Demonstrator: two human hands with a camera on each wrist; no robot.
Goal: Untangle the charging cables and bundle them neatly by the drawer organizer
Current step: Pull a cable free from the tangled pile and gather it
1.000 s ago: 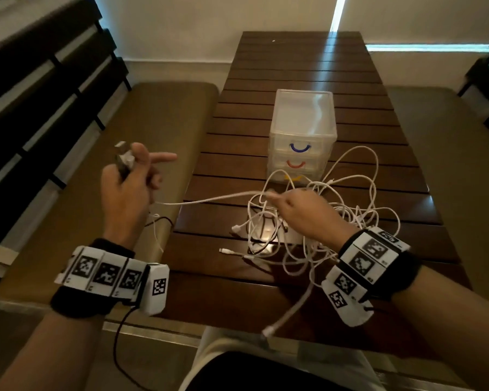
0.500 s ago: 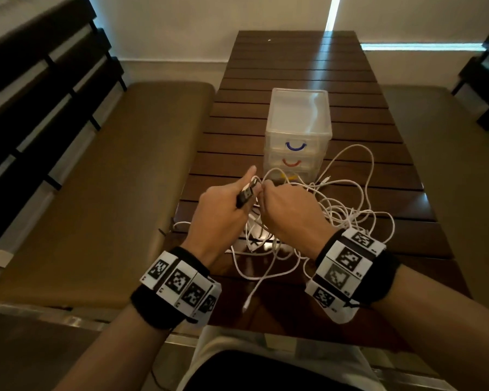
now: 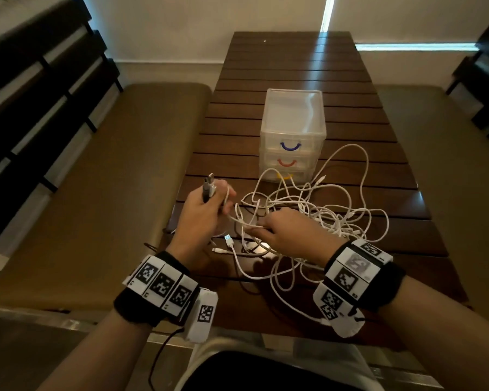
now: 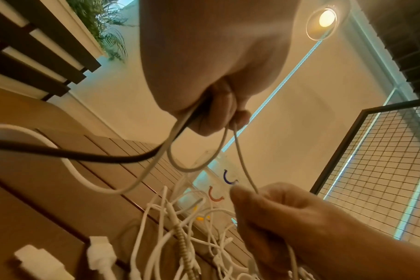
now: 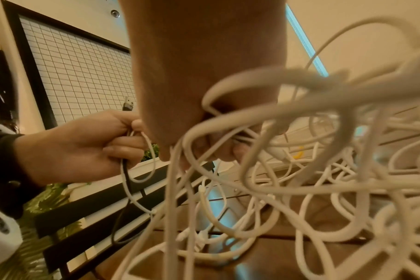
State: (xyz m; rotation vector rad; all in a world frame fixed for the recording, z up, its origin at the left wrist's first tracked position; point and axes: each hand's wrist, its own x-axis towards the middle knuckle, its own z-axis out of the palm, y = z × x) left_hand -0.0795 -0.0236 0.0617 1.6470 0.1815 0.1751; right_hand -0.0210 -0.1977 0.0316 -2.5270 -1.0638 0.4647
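Note:
A tangle of white charging cables point(image 3: 316, 210) lies on the slatted wooden table point(image 3: 294, 66), just in front of a clear plastic drawer organizer point(image 3: 292, 131) with blue, red and yellow handles. My left hand point(image 3: 206, 207) is raised at the table's left edge and grips several cable ends, a black plug and a white plug point(image 3: 208, 185) sticking up from the fist. A thin white cable point(image 4: 242, 161) runs from it to my right hand point(image 3: 283, 231), which pinches that cable above the pile. More white loops point(image 5: 300, 170) drape over the right wrist.
Padded brown benches point(image 3: 102, 179) run along both sides of the table. Loose plugs point(image 3: 228, 239) lie on the near part of the table. A dark slatted backrest point(image 3: 34, 94) stands at the left, a wire-grid panel point(image 4: 384, 161) at the right.
My hands, which met above the pile half a second ago, have parted: the left moved left and up with the plugs, the right dropped toward the tangle, drawing white cable between them.

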